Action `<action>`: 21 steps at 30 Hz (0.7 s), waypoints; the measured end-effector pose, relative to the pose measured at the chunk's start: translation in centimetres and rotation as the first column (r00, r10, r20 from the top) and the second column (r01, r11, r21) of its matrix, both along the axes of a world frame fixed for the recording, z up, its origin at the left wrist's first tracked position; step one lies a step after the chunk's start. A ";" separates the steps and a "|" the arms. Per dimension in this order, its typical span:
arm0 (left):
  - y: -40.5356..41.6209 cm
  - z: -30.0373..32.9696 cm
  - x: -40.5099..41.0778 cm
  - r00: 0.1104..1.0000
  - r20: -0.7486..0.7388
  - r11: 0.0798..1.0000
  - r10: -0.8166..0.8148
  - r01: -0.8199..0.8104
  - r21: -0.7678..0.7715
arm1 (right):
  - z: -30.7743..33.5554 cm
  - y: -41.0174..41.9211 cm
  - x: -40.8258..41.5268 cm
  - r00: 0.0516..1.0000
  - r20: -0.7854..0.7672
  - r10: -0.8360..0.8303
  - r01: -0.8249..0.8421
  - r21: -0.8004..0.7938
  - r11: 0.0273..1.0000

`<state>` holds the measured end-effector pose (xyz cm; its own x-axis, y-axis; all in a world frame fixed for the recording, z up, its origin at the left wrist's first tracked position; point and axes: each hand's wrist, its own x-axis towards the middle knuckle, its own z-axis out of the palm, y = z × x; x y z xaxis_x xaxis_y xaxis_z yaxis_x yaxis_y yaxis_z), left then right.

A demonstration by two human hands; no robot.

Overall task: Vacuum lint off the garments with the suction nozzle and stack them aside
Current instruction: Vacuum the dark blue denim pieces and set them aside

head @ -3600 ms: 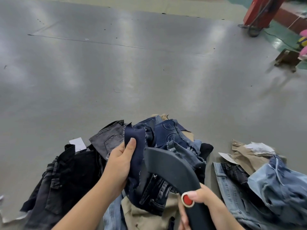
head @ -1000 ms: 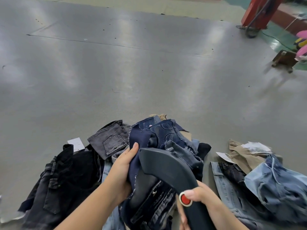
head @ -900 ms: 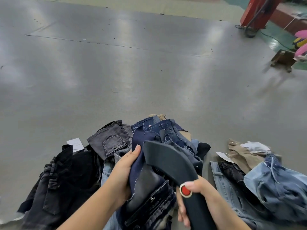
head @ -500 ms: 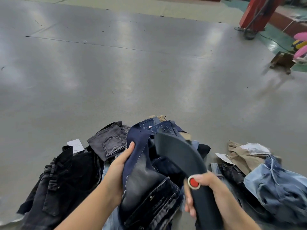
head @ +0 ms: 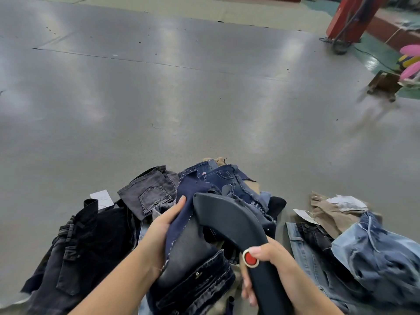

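My left hand point(head: 159, 233) grips a dark navy denim garment point(head: 188, 244) and holds it up above a heap of jeans point(head: 229, 180) at the bottom centre. My right hand point(head: 268, 260) grips the black curved suction nozzle point(head: 227, 219), thumb beside its red button point(head: 250, 259). The nozzle's head lies against the held garment just right of my left thumb. A grey denim piece point(head: 147, 192) lies at the heap's left.
Black and dark jeans point(head: 75, 253) lie at the left with a white tag point(head: 102, 197). Light blue jeans point(head: 372, 253) and a tan garment point(head: 329, 214) lie at the right. Bare grey floor point(head: 181, 92) stretches ahead. A red post point(head: 347, 17) and a small wooden stool point(head: 384, 84) stand far right.
The nozzle head has swept back leftward and down over the garment after swinging right. My left hand has kept hold of the navy piece, which has turned to show more of its faded side.
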<state>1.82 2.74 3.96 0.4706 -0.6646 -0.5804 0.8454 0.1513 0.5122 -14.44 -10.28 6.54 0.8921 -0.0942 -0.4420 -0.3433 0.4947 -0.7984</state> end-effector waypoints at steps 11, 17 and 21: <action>0.9 0.5 0.2 0.988 0.126 0.996 0.089 -0.085 -0.038 | 0.4 -2.1 -0.1 0.943 -0.046 -0.329 0.325 -0.082 0.942; 0.3 1.8 0.3 0.941 0.316 0.993 -0.122 0.114 0.043 | 0.7 -1.2 -0.6 0.958 -0.064 -0.281 0.274 -0.107 0.956; 0.8 1.8 1.3 0.882 0.445 0.983 -0.153 0.183 -0.025 | 1.0 -1.2 -0.9 0.961 -0.050 -0.271 0.262 -0.135 0.955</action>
